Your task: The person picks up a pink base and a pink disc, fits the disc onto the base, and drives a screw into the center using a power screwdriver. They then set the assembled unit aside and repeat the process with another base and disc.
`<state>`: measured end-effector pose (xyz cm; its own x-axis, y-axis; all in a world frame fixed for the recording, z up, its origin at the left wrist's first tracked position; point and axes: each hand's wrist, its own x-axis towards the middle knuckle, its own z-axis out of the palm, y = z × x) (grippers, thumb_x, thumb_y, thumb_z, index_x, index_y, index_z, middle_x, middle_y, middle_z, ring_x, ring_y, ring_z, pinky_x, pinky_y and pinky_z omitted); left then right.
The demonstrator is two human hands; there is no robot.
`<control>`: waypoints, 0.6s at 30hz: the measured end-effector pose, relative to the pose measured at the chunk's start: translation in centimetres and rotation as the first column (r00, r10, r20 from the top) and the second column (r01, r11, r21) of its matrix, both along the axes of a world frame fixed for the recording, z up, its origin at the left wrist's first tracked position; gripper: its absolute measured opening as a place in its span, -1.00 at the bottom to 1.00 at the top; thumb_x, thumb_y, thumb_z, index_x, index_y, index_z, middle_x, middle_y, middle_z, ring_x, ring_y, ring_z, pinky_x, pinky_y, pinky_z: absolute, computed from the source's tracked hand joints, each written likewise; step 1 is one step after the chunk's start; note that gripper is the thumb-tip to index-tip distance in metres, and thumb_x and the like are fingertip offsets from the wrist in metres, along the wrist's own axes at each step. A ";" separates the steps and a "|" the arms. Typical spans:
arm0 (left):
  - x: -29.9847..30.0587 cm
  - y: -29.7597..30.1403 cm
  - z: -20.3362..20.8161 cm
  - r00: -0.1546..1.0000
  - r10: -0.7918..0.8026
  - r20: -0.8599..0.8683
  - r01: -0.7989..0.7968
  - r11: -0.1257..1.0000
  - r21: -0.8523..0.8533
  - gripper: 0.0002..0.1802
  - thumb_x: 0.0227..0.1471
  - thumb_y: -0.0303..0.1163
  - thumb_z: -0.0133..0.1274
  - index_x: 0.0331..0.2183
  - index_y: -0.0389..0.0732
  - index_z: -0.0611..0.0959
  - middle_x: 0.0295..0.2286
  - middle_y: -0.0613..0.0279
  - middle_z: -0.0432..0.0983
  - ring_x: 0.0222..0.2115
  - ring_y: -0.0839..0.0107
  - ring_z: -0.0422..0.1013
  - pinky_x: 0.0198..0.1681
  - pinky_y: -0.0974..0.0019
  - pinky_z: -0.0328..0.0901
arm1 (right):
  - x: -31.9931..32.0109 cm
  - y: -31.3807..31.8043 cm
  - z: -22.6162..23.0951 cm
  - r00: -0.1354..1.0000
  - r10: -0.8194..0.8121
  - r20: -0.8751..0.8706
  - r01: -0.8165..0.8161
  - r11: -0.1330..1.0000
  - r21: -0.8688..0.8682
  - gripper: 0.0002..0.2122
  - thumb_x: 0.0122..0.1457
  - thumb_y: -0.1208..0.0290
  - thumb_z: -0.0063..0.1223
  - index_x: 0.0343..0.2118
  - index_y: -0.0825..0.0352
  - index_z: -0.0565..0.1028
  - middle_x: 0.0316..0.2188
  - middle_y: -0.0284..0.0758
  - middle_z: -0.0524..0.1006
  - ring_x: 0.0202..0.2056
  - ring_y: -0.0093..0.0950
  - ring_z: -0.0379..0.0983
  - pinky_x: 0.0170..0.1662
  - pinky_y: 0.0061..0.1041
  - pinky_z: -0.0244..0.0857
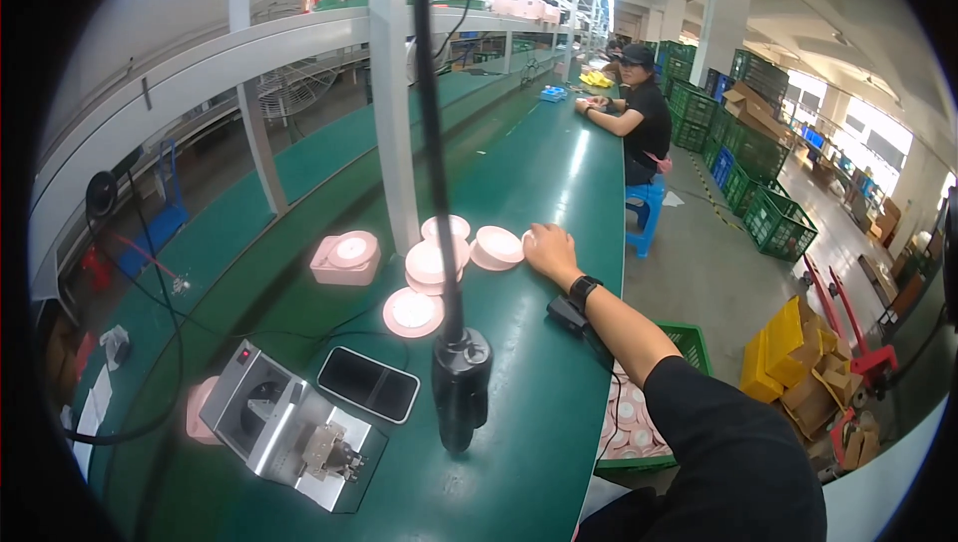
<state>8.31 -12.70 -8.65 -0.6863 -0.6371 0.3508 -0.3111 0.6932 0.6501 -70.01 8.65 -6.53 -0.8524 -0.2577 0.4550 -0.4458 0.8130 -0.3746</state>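
My right hand [551,251], with a dark watch on the wrist, reaches over the green work surface. Its fingers are curled beside a stack of round pink pieces [496,247]; what lies within them is mostly hidden. More pink round pieces with pale centres [432,263] overlap left of that stack, and a single pink disc [413,313] lies flat in front. A pink box-shaped piece [344,259] with a disc on top sits farther left. My left hand is out of view.
A silver machine with a metal fixture [329,452] stands near a dark-screened phone [368,384]. A black tool [462,392] hangs in front. A black corded device [568,316] lies by the table edge. Below it, a green crate [689,342] holds pink pieces. A co-worker [644,123] sits farther along.
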 end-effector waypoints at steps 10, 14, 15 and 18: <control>-1.4 1.8 1.7 0.998 0.041 0.041 -0.029 0.963 -0.268 -0.73 0.16 -0.26 -0.01 -0.28 -0.29 0.60 -0.42 0.07 0.52 -0.30 0.22 0.50 0.05 -0.02 0.38 | 1.0 -0.6 0.1 0.998 0.023 -0.053 -0.024 0.999 -0.024 -0.29 0.13 -0.12 0.12 0.19 0.37 0.44 0.12 0.01 0.47 0.19 -0.07 0.33 0.30 -0.16 0.09; 1.1 -0.4 -3.4 0.934 0.332 0.133 -0.357 0.843 0.401 -0.68 0.29 -0.16 -0.12 -0.23 -0.19 0.59 -0.41 0.16 0.51 -0.37 0.30 0.47 -0.12 0.06 0.40 | 0.2 -0.1 0.1 0.998 0.034 -0.049 -0.038 0.996 -0.080 -0.41 0.09 0.06 0.17 0.09 0.41 0.51 0.05 0.00 0.52 0.12 -0.04 0.39 0.25 -0.14 0.21; 1.7 -1.0 -4.7 0.892 0.403 0.204 -0.441 0.680 0.585 -0.65 0.34 -0.12 -0.16 -0.21 -0.16 0.58 -0.41 0.19 0.51 -0.39 0.33 0.46 -0.17 0.08 0.40 | 0.2 -0.1 0.0 0.998 0.037 -0.049 -0.041 0.996 -0.083 -0.41 0.09 0.06 0.17 0.09 0.41 0.51 0.05 0.00 0.52 0.12 -0.04 0.39 0.25 -0.14 0.21; -1.0 1.9 -1.0 0.851 0.470 0.235 -0.512 0.644 0.568 -0.68 0.31 -0.17 -0.07 -0.12 -0.22 0.58 -0.36 0.12 0.55 -0.38 0.32 0.48 -0.24 0.16 0.42 | 0.2 0.6 0.2 1.000 -0.016 -0.019 0.014 0.995 -0.096 -0.49 0.09 0.16 0.16 0.04 0.42 0.54 0.01 0.00 0.54 0.10 -0.02 0.41 0.23 -0.17 0.25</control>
